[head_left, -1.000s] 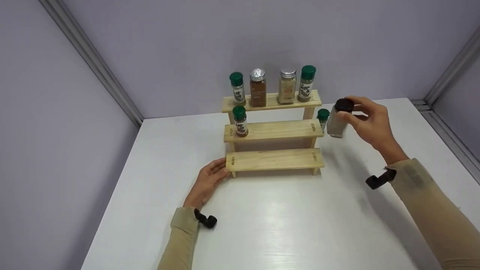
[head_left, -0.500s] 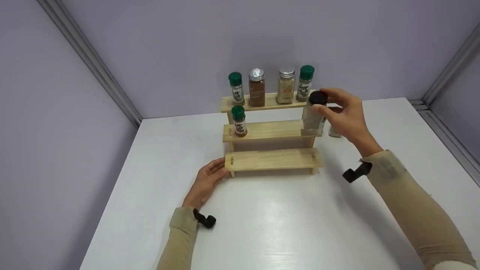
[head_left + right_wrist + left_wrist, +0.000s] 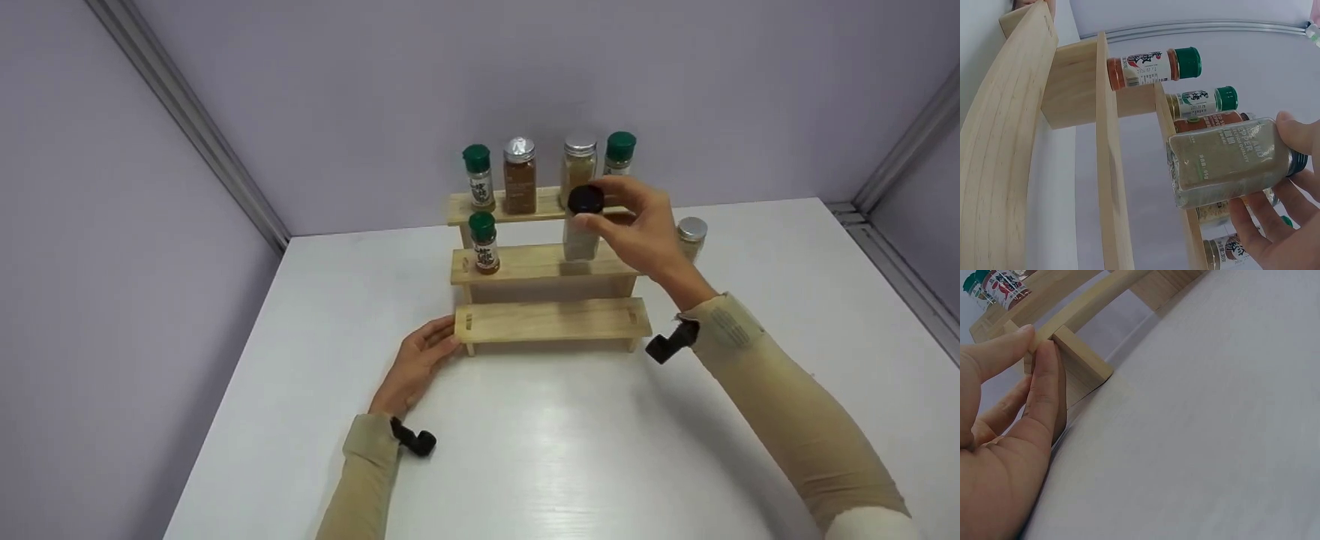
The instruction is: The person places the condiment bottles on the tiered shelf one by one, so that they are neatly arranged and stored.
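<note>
A three-step wooden spice rack stands on the white table. My left hand grips the left end of its lowest shelf, the thumb and fingertips against the wood. My right hand holds a square glass pepper jar near its black lid, thumb on one side and fingers on the other. The upright jar hangs just above the middle shelf, right of its middle; its printed label shows in the right wrist view. A green-capped spice bottle stands at that shelf's left end.
On the top shelf are two green-capped bottles, a red-brown spice jar and a tan spice jar, partly hidden by my right hand. A silver-lidded jar stands right of the rack. A wall rises behind.
My right hand has carried the pepper jar leftward, from beside the rack to over the middle shelf. The silver-lidded jar on the right has come into view. My left hand stays put.
</note>
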`<state>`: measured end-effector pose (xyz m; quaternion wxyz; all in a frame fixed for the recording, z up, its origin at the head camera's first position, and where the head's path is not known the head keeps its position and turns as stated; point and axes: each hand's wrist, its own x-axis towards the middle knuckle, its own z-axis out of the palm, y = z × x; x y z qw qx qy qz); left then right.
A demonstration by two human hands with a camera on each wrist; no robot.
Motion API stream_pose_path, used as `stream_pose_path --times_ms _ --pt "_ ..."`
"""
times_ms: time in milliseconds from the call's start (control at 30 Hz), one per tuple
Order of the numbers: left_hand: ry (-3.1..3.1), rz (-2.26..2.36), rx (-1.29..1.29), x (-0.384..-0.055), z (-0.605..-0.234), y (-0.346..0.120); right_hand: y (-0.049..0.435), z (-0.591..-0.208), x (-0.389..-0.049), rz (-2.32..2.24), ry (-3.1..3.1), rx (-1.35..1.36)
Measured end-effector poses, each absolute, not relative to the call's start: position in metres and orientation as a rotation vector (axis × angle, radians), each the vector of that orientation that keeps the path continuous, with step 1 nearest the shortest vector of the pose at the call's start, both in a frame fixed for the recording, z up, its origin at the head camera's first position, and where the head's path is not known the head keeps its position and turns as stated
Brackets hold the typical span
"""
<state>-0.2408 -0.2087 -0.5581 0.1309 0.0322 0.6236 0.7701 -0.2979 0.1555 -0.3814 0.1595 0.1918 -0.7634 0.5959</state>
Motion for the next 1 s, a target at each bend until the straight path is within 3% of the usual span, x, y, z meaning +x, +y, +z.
stream_pose_path --times_ms 1000 --pt "1.791 2.257 0.112 -0.240 -0.558 -0.210 0.086 -0.394 -0.318 1.720 -2.318 0.632"
